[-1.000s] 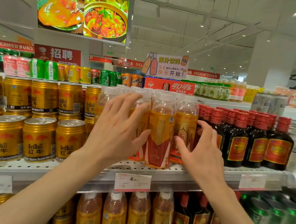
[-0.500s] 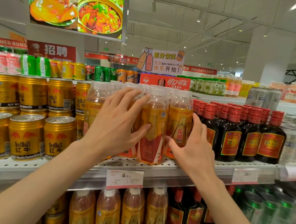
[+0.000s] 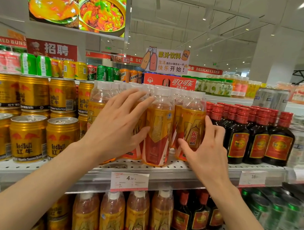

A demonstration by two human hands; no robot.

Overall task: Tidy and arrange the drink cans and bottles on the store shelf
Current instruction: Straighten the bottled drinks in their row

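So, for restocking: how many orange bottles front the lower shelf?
4 orange bottles below the 4.20 price tag: far left, next, third, rightmost beside the dark bottles. Others may hide behind.

Bright, even overhead lighting from ceiling spotlights (image 3: 303,4); shadows faint. Wide-angle bending at the edges; right-edge shelf goods blurred.

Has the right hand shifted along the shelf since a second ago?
Yes. The right hand moved right, off the front middle bottle onto the bottle beside the dark red-capped bottles.
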